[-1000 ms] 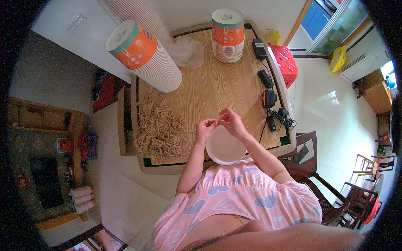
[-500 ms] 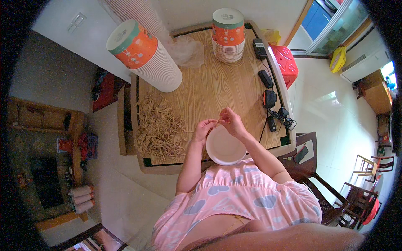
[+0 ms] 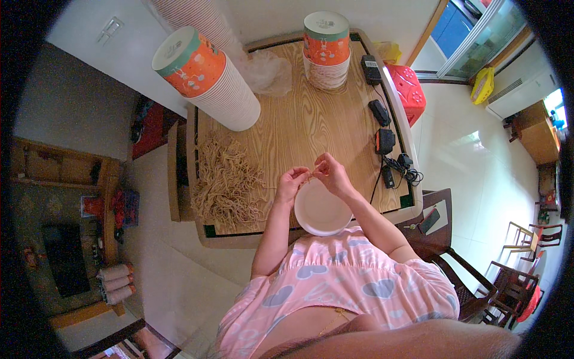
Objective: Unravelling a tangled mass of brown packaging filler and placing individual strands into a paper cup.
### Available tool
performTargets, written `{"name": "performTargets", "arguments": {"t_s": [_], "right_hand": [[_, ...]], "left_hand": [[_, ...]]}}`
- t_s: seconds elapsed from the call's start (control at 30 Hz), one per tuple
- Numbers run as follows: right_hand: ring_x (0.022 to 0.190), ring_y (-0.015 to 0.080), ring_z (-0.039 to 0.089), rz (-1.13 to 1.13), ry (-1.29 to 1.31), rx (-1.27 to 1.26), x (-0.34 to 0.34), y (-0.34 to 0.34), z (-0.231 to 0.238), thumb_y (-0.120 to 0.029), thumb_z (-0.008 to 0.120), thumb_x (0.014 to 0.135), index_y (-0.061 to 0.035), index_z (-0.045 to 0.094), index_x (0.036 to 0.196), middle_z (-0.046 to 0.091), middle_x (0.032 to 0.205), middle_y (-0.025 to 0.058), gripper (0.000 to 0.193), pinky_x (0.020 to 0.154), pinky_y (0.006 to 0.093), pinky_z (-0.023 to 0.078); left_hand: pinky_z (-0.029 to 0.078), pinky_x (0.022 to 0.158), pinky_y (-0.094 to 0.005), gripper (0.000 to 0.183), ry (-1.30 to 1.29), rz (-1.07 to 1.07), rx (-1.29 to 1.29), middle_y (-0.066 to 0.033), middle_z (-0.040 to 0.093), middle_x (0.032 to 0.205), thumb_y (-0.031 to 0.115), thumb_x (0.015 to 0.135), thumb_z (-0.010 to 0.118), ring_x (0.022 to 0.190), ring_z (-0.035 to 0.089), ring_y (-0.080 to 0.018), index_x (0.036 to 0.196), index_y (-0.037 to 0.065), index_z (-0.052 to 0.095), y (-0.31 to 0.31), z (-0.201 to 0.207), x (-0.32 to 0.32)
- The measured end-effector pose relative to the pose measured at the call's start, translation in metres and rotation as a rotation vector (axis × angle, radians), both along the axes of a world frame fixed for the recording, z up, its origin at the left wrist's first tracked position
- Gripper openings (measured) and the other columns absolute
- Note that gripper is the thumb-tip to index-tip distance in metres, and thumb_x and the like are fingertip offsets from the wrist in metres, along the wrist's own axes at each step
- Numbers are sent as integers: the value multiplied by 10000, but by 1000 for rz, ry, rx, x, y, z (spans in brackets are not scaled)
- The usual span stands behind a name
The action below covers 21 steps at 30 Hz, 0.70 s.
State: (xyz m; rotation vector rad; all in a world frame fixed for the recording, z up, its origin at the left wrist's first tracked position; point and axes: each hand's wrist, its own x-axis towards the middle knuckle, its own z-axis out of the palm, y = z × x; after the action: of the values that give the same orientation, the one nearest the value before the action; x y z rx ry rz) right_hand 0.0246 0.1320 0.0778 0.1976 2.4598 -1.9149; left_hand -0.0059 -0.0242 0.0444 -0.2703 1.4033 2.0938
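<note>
A short tan string [image 3: 311,175] runs between the two hands, its long axis lying left to right across the table, each end pinched in fingertips; it is too thin to tell more of it. It hangs just above the far rim of a white paper bowl [image 3: 322,209], which sits open side up at the near edge of the wooden table [image 3: 311,128], right in front of the person.

The left hand [image 3: 293,181] has its fingers drawn together on the left end of the string, and the right hand [image 3: 330,173] has thumb and forefinger closed on the right end. Both hands are almost touching each other over the bowl.

To the left of the bowl lies a loose pile of tan strings [image 3: 224,179], spread from the near edge toward the middle of the table. At the far left a tall stack of orange paper bowls [image 3: 206,78] leans over, its top tilted toward the left. A shorter upright stack of orange bowls [image 3: 326,48] stands at the far side, with a crumpled clear plastic bag [image 3: 266,72] between the two stacks. Along the right edge lie black chargers and cables [image 3: 385,143], and a red plastic stool [image 3: 409,90] stands just beyond the table on the right.
</note>
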Motion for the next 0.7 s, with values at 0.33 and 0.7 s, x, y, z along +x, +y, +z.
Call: {"name": "performTargets", "arguments": {"t_s": [0.33, 0.7], "right_hand": [[687, 125, 575, 12, 23, -37, 0, 0, -4, 39, 595, 738, -18, 439, 917, 568, 717, 68, 244, 602, 245, 471], [675, 119, 558, -4, 25, -29, 0, -1, 2, 33, 603, 734, -22, 446, 910, 562, 711, 63, 242, 596, 243, 461]], "left_hand": [[462, 652, -229, 159, 258, -14, -129, -16, 601, 784, 56, 748, 634, 698, 563, -106, 891, 29, 572, 3, -6, 1], [454, 579, -227, 124, 180, -93, -216, -21, 614, 756, 103, 781, 598, 627, 559, -93, 876, 22, 600, 0, -1, 2]]}}
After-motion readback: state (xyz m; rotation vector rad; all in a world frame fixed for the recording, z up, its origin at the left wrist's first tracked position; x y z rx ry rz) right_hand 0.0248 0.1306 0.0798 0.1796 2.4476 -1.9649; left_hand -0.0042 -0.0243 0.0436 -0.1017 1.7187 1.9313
